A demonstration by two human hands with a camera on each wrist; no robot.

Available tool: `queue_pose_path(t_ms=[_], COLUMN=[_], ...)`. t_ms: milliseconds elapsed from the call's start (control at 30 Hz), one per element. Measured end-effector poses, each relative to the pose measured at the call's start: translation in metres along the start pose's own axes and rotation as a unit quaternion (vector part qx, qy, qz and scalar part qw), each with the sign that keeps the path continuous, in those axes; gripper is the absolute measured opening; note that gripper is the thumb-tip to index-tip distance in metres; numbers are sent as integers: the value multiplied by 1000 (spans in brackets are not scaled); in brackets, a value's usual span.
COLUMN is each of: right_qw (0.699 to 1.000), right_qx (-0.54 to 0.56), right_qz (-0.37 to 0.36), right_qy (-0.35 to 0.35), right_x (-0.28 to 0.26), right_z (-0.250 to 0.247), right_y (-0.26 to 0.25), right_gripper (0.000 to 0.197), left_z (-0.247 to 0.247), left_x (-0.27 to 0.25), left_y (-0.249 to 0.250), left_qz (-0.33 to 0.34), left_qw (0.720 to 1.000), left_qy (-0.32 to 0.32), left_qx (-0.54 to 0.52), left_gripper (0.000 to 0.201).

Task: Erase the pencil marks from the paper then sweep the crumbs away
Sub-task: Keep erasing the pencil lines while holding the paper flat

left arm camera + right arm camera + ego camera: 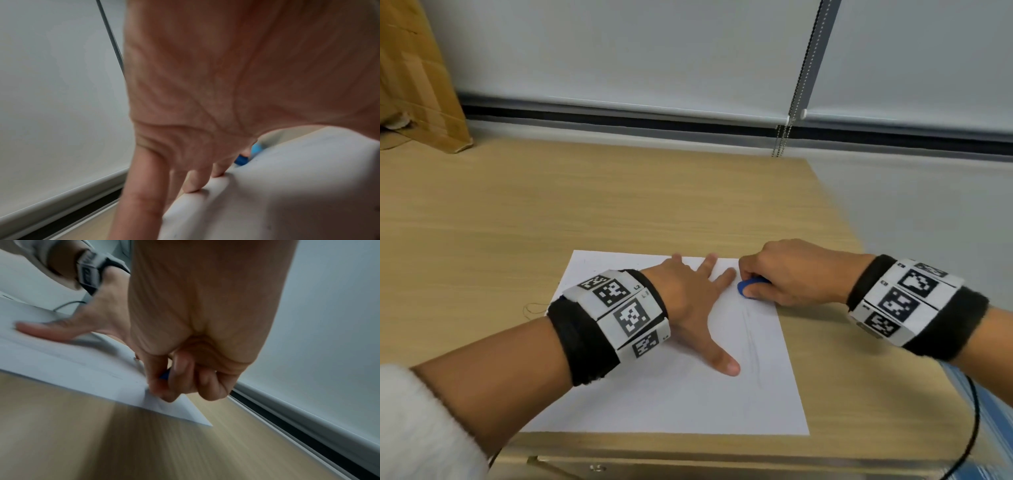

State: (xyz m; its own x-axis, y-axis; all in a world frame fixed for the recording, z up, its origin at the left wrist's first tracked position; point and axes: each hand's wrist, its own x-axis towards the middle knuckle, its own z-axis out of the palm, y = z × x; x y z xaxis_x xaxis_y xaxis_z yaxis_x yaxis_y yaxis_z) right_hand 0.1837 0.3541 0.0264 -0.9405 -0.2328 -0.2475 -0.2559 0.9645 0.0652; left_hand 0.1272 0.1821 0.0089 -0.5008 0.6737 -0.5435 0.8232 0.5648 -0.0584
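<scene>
The right hand (791,274) pinches a blue eraser (748,287) against the upper right corner of the paper (688,394). Faint pencil marks (753,342) run top to bottom. The left hand (688,301) presses flat, fingers spread.

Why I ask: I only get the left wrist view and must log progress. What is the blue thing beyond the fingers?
Observer: A blue eraser, pinched in the right hand at the paper's far right corner.
Operator: Any pencil marks not yet erased?
Observer: Yes. Faint pencil marks run down the paper, just right of the left hand and its thumb.
Operator: Where does the sheet sit?
Observer: Its near edge lies along the front edge of the table.
</scene>
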Motion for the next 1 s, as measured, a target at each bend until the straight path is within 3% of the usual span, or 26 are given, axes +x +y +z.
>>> queue_pose_path(t_ms=[133,333,467,700,867,1000], right_qw=[998,999,993,999,995,999], right_qx=[7,22,64,33,48,36], right_qz=[-50,-25,-73,0,-70,-15], right_qy=[-49,-5,-64,-2,-51,-3], right_x=[-14,4,-20,22,0,17], right_z=[0,-2,5,-4,-1,-7], right_y=[-11,2,-12,7,-12,0], right_gripper=[22,20,19,23,23,28], left_z=[-2,-2,-1,0,-2,-3], left_x=[-1,-1,1,4,1,2], left_y=[3,1,2,-2,2,1], left_qz=[-6,-4,-10,-13,-9,-15], left_qw=[1000,1000,1000,1000,1000,1000], left_qy=[-7,0,-7,-11,-2,-10], left_qx=[12,10,22,11,28,17], left_gripper=[135,136,139,142,137,140])
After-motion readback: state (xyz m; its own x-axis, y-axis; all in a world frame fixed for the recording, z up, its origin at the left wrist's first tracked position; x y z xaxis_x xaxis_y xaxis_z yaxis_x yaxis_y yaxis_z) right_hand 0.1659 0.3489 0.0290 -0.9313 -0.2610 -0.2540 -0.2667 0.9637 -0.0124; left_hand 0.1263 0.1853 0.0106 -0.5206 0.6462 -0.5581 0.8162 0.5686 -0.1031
